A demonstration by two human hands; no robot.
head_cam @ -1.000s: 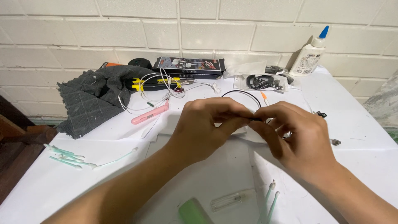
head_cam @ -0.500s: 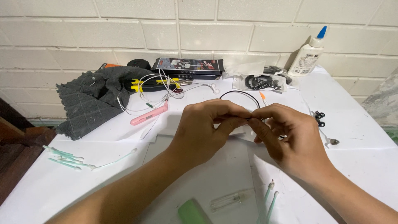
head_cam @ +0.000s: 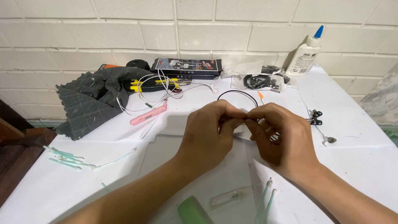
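Both hands meet over the middle of the white tabletop (head_cam: 365, 166), fingertips pinched together on a thin black wire (head_cam: 236, 93). The left hand (head_cam: 211, 132) is curled narrow, thumb and forefinger nipping the wire; the right hand (head_cam: 282, 141) does the same from the other side, so the two pinches touch. The wire rises from between the fingertips and arcs in a loop just behind the hands.

Taking the hands as the landmark: behind and to the left lies a pink cutter (head_cam: 148, 115), with a tangle of white cable (head_cam: 159, 87) and a grey cloth (head_cam: 89, 101) further left. Straight behind, against the brick wall, lies a dark box (head_cam: 186, 66). Behind and to the right stands a glue bottle (head_cam: 304, 52) with a blue tip. Just right of the hands sits a small black clip (head_cam: 316, 117). Far left lie green swabs (head_cam: 64, 157); in front, near the forearms, a clear tube (head_cam: 228, 198) and two more swabs (head_cam: 267, 195).
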